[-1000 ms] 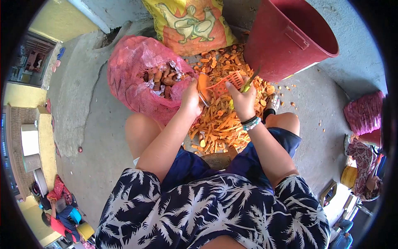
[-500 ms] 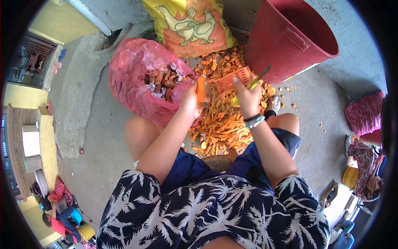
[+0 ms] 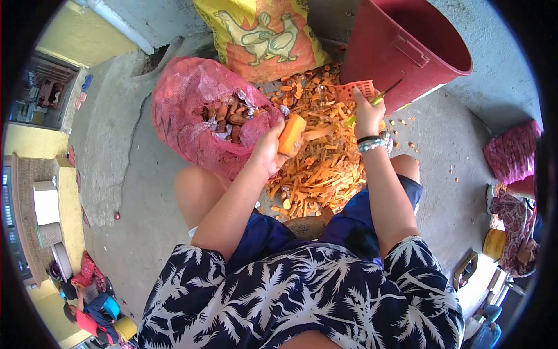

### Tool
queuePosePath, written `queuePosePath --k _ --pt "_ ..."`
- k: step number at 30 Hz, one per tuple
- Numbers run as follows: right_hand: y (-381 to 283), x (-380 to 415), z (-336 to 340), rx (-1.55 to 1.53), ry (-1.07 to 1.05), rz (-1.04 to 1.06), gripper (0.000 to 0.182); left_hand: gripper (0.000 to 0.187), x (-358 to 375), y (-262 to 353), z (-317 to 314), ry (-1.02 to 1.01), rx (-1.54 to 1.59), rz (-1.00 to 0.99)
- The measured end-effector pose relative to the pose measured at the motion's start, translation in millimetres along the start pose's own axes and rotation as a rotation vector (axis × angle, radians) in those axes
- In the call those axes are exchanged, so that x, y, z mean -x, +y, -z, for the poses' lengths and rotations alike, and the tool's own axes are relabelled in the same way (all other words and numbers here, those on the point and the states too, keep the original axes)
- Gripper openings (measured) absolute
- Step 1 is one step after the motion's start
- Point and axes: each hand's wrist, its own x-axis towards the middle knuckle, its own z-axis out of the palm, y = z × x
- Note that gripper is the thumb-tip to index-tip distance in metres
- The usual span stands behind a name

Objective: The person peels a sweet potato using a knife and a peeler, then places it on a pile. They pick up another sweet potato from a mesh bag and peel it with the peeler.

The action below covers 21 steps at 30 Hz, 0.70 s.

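a person's left hand [image 3: 270,150] wraps round a peeled orange root [image 3: 292,135] above heaped peelings [image 3: 319,168], while the right hand [image 3: 368,116], fingers curled on a slotted peeler [image 3: 356,90] and green-handled knife [image 3: 379,98], sits farther from the root than half a second ago. a blurred orange strip [image 3: 318,132] lies between. bare concrete [image 3: 142,192] spreads either side; a pink net sack [image 3: 180,110] crowds the left hand, and a red bin [image 3: 372,55] and bird-print sack [image 3: 258,61] bound the far edge.
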Motion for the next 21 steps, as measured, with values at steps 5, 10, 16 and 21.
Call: queuePosePath --k 5,10,16,21 --pt "-35.6 77.2 -15.1 -0.06 -0.197 -0.171 0.018 0.049 -18.1 -3.3 9.6 0.012 0.2 -0.118" --pt "-29.7 90.9 -13.3 -0.025 -0.272 -0.082 0.023 0.058 -13.8 -5.8 -8.0 0.081 0.224 -0.17" --pt "-24.0 40.1 -10.5 0.016 -0.335 -0.076 0.024 0.076 -29.2 -20.7 7.3 0.224 -0.163 -0.199" --pt "-0.9 4.1 2.8 -0.004 0.073 0.043 0.023 0.044 9.9 3.7 -1.1 -0.014 0.03 -0.037"
